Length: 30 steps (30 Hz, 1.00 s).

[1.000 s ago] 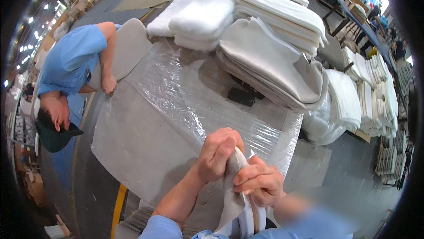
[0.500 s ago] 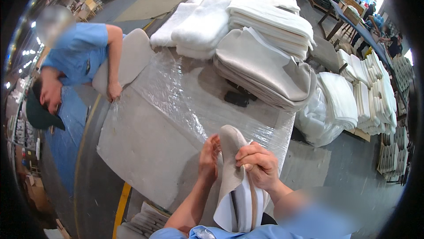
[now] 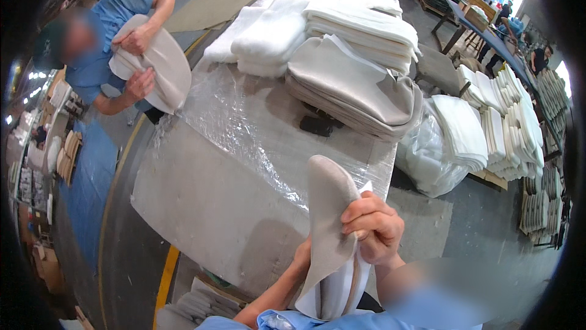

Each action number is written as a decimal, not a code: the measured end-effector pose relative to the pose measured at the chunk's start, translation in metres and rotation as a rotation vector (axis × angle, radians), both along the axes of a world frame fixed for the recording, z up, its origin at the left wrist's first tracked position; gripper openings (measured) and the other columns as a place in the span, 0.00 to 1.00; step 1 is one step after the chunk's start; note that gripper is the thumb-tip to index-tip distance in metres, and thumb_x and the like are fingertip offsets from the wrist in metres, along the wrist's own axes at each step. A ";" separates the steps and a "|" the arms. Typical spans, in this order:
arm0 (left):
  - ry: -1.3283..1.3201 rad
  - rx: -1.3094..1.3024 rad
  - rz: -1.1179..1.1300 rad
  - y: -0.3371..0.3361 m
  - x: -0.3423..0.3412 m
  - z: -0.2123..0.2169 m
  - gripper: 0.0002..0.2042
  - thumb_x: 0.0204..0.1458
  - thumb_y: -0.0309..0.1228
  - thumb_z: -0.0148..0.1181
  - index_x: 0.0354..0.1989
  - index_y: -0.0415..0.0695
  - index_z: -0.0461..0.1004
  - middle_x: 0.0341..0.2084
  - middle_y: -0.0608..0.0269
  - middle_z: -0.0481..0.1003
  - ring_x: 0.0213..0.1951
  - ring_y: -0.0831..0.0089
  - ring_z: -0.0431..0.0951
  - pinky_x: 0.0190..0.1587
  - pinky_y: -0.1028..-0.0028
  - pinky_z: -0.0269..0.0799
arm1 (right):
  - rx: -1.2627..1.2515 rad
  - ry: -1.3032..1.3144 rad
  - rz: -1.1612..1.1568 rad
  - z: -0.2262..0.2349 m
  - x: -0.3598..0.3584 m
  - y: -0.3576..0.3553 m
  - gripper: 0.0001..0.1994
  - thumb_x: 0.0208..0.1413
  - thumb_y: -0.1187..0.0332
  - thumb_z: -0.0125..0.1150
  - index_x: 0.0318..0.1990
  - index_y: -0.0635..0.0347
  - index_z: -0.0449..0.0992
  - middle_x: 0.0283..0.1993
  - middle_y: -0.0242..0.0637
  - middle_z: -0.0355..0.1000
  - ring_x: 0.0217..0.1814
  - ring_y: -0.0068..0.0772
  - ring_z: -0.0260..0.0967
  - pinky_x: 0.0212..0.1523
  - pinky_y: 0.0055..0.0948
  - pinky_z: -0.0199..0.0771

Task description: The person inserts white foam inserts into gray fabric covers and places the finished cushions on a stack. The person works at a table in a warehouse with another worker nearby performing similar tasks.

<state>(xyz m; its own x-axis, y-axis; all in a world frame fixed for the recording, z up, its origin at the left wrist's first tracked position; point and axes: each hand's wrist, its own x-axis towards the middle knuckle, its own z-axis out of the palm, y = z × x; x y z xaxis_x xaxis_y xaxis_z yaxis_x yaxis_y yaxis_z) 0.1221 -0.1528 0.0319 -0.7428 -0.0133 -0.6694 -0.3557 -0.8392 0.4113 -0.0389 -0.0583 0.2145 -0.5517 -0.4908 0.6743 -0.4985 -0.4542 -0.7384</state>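
Close to my body stands a beige cushion cover (image 3: 332,208), upright with its rounded end at the top. White padding (image 3: 361,272) shows in its opening, beside a brown edge strip. My right hand (image 3: 377,229) is closed on the cover's edge on the right side, fingers bent over the fabric. On the cover's left side is my left hand (image 3: 303,252); its fingers pass behind the fabric and are hidden. Across the table at the left, a person in a blue shirt holds another beige cushion piece (image 3: 162,64) with both hands.
A plastic-wrapped table (image 3: 213,192) lies before me. On it are folded beige covers (image 3: 351,86), a small black object (image 3: 317,125), white padding stacks (image 3: 360,28) and fluffy white batting (image 3: 268,37). White pads (image 3: 461,131) stand at the right; grey pieces (image 3: 198,305) lie low at the left.
My left hand has moved from beside the cover to behind it. The cover has turned slightly and risen. The other person has straightened and lifted their cushion piece with both hands.
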 end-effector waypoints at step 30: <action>0.579 -1.142 0.014 -0.191 -0.157 0.160 0.33 0.75 0.52 0.30 0.47 0.39 0.81 0.40 0.57 0.83 0.47 0.65 0.80 0.61 0.64 0.69 | 0.302 -0.280 0.069 -0.059 -0.020 -0.115 0.06 0.64 0.70 0.65 0.40 0.65 0.81 0.48 0.38 0.81 0.49 0.36 0.79 0.52 0.34 0.78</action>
<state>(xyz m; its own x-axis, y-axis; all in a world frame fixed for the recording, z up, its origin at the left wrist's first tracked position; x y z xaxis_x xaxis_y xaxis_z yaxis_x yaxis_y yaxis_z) -0.0353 -0.3435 0.1916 -0.9157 -0.3741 0.1468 0.1223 0.0884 0.9885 -0.0589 -0.1731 0.1558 -0.6520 -0.6861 0.3226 -0.2353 -0.2214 -0.9464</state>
